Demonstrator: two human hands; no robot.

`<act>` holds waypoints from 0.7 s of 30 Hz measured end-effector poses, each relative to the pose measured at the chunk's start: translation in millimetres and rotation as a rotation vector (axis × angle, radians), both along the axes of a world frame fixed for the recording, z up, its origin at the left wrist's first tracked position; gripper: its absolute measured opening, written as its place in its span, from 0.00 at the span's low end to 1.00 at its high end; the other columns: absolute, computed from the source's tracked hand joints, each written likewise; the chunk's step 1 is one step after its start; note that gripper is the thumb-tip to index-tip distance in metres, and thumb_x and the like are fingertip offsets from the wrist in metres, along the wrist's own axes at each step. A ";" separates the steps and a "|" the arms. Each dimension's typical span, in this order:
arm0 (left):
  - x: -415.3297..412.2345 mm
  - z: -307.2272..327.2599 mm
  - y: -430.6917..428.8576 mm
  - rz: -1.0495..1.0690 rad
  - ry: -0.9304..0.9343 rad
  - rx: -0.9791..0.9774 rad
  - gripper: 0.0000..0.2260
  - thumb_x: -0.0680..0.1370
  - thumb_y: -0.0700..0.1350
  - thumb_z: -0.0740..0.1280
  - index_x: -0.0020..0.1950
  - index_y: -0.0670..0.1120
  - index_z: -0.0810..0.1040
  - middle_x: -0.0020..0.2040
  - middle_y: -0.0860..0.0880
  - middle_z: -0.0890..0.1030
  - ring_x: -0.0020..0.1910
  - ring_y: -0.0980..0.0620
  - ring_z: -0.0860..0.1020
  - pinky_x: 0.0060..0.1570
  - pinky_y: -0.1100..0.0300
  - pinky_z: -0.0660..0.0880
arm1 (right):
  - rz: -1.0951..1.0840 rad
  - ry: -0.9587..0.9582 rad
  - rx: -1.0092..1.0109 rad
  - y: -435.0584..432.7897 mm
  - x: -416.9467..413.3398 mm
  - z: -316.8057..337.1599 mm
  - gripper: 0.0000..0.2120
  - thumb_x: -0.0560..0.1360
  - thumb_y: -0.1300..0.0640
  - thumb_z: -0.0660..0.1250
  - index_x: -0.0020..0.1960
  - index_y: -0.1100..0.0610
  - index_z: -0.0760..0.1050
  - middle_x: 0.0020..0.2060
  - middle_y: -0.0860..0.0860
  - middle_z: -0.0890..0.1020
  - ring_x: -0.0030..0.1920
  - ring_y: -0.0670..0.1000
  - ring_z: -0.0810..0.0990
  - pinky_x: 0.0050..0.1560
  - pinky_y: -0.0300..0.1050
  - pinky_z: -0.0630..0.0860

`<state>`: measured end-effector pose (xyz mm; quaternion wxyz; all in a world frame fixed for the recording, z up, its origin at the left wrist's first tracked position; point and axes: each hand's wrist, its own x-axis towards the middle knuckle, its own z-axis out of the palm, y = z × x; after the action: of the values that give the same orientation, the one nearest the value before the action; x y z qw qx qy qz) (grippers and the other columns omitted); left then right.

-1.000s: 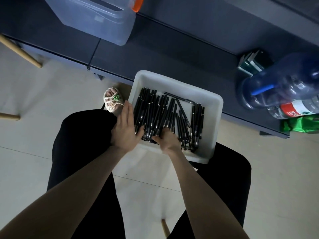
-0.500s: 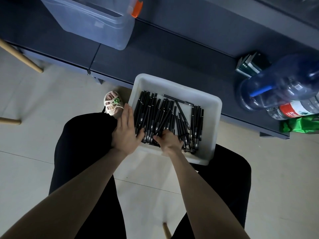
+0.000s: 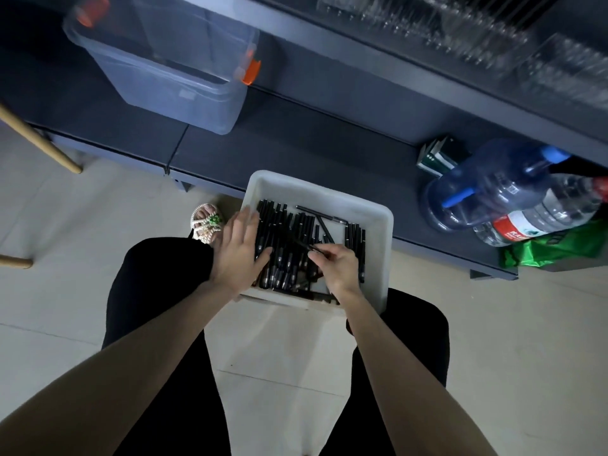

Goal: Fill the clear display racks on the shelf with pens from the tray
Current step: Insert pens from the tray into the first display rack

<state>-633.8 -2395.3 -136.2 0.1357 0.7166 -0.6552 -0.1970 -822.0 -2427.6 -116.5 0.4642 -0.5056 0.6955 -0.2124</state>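
Note:
A white plastic tray [image 3: 378, 218] rests on my lap, holding several black pens [image 3: 289, 238] lying roughly side by side. My left hand [image 3: 240, 251] lies flat with straight fingers along the tray's left side, its thumb touching the pens. My right hand [image 3: 335, 261] is over the pile's near right part and pinches one black pen [image 3: 301, 243] that points up-left across the others. The clear display racks [image 3: 493, 37] stand on the upper dark shelf at top right, blurred.
A clear storage bin [image 3: 171, 70] with orange latches sits on the low dark shelf [image 3: 312, 139] at left. Large blue water jug [image 3: 487, 189], a bottle with a red label [image 3: 539, 218], small green boxes [image 3: 437, 156] and a green bag [image 3: 559, 245] stand at right. Wooden legs [image 3: 39, 139] at far left.
My right hand has lifted from the pile's near edge with one pen pinched. My left hand moved slightly further along the tray's left side. The view tilted up, showing the racks.

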 end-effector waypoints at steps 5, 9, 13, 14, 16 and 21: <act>-2.4 64.2 -44.6 -0.199 0.014 -0.105 0.23 0.81 0.49 0.57 0.75 0.48 0.58 0.75 0.50 0.60 0.74 0.48 0.56 0.70 0.50 0.54 | 0.032 -0.144 -0.181 -29.3 -10.3 74.1 0.11 0.68 0.69 0.73 0.47 0.57 0.81 0.42 0.51 0.81 0.39 0.40 0.80 0.47 0.31 0.75; -0.9 116.7 -74.7 -0.281 0.142 -0.137 0.17 0.81 0.43 0.59 0.70 0.44 0.69 0.64 0.44 0.74 0.62 0.42 0.73 0.60 0.50 0.70 | 0.016 -0.254 -0.339 -58.3 -13.5 142.9 0.11 0.68 0.71 0.72 0.45 0.56 0.80 0.37 0.51 0.82 0.37 0.42 0.80 0.44 0.33 0.75; -5.4 172.1 -100.1 -0.290 0.237 -0.300 0.13 0.79 0.40 0.63 0.63 0.42 0.76 0.56 0.44 0.80 0.54 0.44 0.78 0.51 0.57 0.71 | -0.087 -0.358 -0.482 -84.8 -10.4 203.0 0.16 0.68 0.71 0.72 0.45 0.53 0.73 0.35 0.51 0.80 0.39 0.52 0.80 0.48 0.47 0.79; -7.8 184.6 -106.2 -0.283 0.261 -0.316 0.12 0.78 0.39 0.64 0.62 0.42 0.77 0.55 0.45 0.81 0.53 0.45 0.78 0.50 0.59 0.70 | -0.099 -0.381 -0.515 -90.5 -8.1 217.9 0.17 0.68 0.72 0.72 0.45 0.53 0.71 0.34 0.51 0.80 0.38 0.52 0.80 0.47 0.47 0.79; -13.3 206.3 -118.5 -0.263 0.319 -0.356 0.11 0.77 0.39 0.66 0.59 0.43 0.79 0.53 0.46 0.82 0.53 0.47 0.79 0.49 0.61 0.70 | -0.104 -0.421 -0.570 -102.5 -3.4 243.9 0.18 0.70 0.72 0.70 0.46 0.53 0.69 0.35 0.51 0.79 0.37 0.50 0.80 0.45 0.48 0.80; -20.8 244.2 -153.5 -0.176 0.363 -0.424 0.13 0.77 0.42 0.66 0.62 0.45 0.77 0.53 0.50 0.81 0.54 0.53 0.78 0.45 0.80 0.61 | -0.117 -0.293 -0.784 -138.0 8.1 284.8 0.20 0.70 0.68 0.72 0.47 0.46 0.68 0.36 0.50 0.79 0.41 0.58 0.82 0.49 0.54 0.80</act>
<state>-654.6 -2548.8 108.0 0.3797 0.5659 -0.7063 -0.1916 -813.9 -2565.5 168.3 0.3177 -0.5679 0.5166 -0.5565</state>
